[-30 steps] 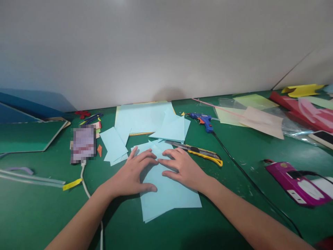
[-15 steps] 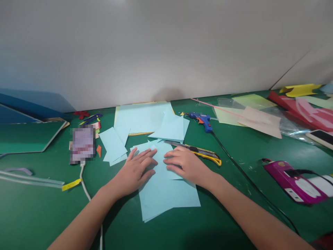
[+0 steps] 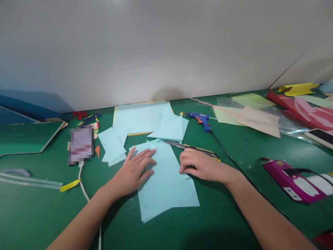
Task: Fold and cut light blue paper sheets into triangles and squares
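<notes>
A stack of light blue paper sheets (image 3: 166, 187) lies on the green table (image 3: 39, 215) in front of me. My left hand (image 3: 134, 172) lies flat on the stack's left part, fingers stretched out and holding nothing. My right hand (image 3: 200, 165) rests at the stack's right edge with its fingers curled together and their tips on the paper. It lies against a yellow utility knife (image 3: 173, 143) and covers the middle of the handle. Whether the fingers grip anything is hidden.
More blue sheets (image 3: 142, 116) lie behind the stack and a smaller blue piece (image 3: 111, 144) lies to its left. A blue glue gun (image 3: 203, 119) with a black cord, a purple device (image 3: 288, 178), a blurred phone (image 3: 81, 144) on a white cable, and coloured papers (image 3: 257, 116) lie around.
My right hand slid right off the middle of the sheet to its edge beside the knife, and its fingers curled. My left hand stayed flat on the paper.
</notes>
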`<state>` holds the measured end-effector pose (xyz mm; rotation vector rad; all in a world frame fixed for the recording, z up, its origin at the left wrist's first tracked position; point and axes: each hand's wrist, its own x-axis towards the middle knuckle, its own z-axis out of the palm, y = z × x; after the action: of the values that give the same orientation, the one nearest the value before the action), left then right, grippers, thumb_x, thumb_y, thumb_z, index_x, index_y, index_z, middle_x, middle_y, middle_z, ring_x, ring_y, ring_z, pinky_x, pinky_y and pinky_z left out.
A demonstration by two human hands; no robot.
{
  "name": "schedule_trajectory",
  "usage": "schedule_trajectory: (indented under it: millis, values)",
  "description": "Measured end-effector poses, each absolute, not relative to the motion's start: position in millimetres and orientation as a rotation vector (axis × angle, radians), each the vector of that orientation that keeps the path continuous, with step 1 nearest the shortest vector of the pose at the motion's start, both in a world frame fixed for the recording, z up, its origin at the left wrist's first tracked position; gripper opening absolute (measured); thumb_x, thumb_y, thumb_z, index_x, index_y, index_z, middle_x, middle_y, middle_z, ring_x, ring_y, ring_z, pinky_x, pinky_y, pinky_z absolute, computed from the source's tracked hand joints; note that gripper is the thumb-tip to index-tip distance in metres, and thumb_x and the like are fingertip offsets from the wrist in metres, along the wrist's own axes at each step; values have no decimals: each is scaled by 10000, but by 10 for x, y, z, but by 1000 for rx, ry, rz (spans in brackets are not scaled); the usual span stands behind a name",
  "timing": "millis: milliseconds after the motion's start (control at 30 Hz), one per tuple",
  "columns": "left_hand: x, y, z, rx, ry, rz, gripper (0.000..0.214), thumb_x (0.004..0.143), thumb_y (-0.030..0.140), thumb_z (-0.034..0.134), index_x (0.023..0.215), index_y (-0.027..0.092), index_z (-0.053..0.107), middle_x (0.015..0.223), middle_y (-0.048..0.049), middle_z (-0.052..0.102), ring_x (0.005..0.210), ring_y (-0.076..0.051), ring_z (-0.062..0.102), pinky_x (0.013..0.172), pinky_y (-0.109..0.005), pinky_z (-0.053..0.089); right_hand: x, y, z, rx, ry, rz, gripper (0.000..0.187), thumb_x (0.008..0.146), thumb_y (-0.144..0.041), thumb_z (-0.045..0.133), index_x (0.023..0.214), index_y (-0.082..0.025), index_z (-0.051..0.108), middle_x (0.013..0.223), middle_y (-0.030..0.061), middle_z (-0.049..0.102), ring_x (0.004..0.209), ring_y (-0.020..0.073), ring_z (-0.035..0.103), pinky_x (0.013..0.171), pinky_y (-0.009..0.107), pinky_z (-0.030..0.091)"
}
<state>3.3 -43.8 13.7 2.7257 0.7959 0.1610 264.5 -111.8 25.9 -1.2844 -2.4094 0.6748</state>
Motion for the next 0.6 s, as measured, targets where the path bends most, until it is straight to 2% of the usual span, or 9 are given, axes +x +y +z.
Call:
schedule_trajectory:
  millis: [333, 500, 600]
  values:
    - [23, -439, 123, 2728, 804, 134, 188, 958, 347, 401, 1061, 250, 525, 1489, -45, 386, 1376, -242, 331, 1133, -606, 39, 2699, -1179, 331, -1448, -2374, 837, 133, 819, -143, 641, 709, -211, 673, 762, 10, 598, 826, 177, 562, 759, 307, 434]
    - [24, -441, 133, 2740, 781, 173, 169, 952, 335, 411, 1046, 252, 524, 1474, -53, 410, 1368, -230, 346, 1139, -594, 48, 2558, -1108, 226, -1408, -2349, 540, 185, 908, -186, 537, 782, -205, 671, 773, 19, 586, 791, 173, 534, 808, 341, 392]
    - [26, -442, 137, 2739, 791, 160, 157, 949, 324, 419, 1043, 251, 521, 1464, -57, 424, 1361, -235, 357, 1128, -615, 53, 2419, -1028, 134, -1422, -2326, 333, 171, 909, -183, 544, 801, -187, 677, 769, 30, 607, 770, 179, 505, 740, 325, 361]
